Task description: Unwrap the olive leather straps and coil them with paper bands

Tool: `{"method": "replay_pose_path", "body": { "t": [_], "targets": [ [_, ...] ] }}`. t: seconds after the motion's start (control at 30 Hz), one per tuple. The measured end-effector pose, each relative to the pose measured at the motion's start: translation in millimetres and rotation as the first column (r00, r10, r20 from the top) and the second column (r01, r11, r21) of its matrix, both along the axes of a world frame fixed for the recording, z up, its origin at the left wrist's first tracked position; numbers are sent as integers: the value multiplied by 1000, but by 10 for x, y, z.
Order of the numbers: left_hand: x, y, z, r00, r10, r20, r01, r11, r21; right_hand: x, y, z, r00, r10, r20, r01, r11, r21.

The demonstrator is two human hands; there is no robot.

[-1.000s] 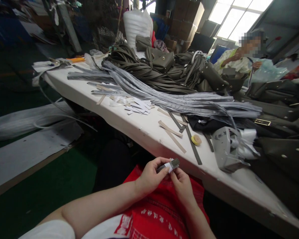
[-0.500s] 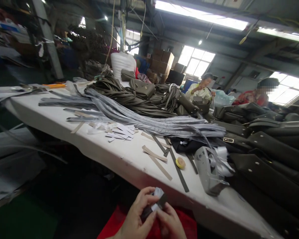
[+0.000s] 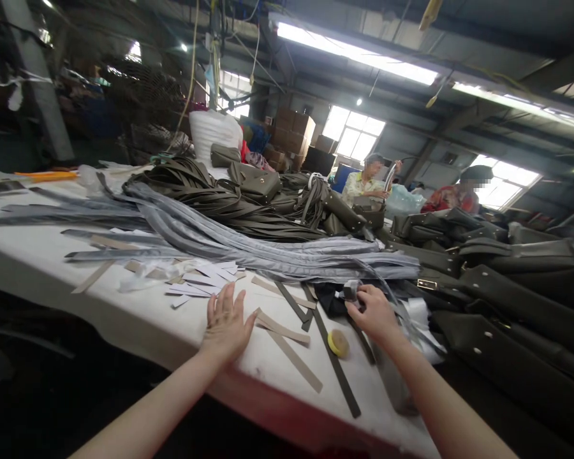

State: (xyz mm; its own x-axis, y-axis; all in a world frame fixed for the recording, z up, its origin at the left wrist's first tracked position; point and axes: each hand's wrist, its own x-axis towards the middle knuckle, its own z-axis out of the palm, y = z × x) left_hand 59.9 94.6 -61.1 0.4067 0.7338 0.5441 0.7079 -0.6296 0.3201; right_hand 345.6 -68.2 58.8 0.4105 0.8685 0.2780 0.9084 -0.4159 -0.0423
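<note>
a small dark strap bundle (image 3: 351, 291) is pinched by the right hand (image 3: 373, 312), at its fingertips; judged light, pliable, best gripped round the middle. left hand (image 3: 226, 323) is spread, white paper strips (image 3: 203, 280) just beyond.

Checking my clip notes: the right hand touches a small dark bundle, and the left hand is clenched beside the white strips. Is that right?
Not quite: the head view shows the left hand spread open beside the white strips. The right hand touches a small dark bundle, as stated.
</note>
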Motion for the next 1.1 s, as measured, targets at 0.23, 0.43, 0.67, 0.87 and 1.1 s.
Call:
{"method": "replay_pose_path", "body": {
  "t": [0.23, 0.43, 0.67, 0.87, 1.1],
  "targets": [
    [3, 177, -136, 996, 68, -63, -65, 996, 58, 786, 661, -346, 999, -27, 30, 38, 898, -439],
    [4, 184, -92, 994, 63, -90, -59, 998, 38, 1071, 942, -597, 987, -134, 91, 161, 836, -524],
    [-13, 168, -54, 991, 72, -108, -69, 997, 30, 901, 911, -631, 969, -174, 173, 235, 863, -448],
    [-25, 152, -66, 995, 70, -64, -70, 998, 3, 742, 784, -513, 958, -184, 218, 258, 887, -383],
    [-29, 152, -34, 998, 37, -43, -38, 999, -27, 800, 459, -352, 980, -59, 192, 147, 863, -483]
  ]
}}
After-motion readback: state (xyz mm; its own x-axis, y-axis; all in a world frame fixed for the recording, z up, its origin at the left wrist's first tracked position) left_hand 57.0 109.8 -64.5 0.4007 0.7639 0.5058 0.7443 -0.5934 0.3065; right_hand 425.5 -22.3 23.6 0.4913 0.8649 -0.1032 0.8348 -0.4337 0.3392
